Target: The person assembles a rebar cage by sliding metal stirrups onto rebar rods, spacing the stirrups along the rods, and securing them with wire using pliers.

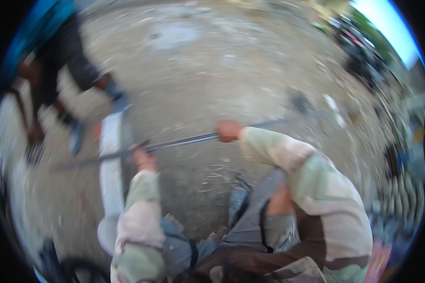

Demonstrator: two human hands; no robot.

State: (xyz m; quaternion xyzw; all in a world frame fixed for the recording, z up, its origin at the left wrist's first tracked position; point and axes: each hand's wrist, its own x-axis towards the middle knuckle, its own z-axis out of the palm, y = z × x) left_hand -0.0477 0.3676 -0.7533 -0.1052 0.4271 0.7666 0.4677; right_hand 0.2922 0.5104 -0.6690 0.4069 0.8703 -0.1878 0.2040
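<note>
Rod (184,141) lay crosswise before the person, long axis running left to right. Left hand (144,158) and right hand (228,130) each closed around it, left nearer the body.

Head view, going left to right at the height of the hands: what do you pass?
Another person's leg → pale plank → left hand → long metal rod gripped in both hands → right hand → blurred parked vehicles.
</note>
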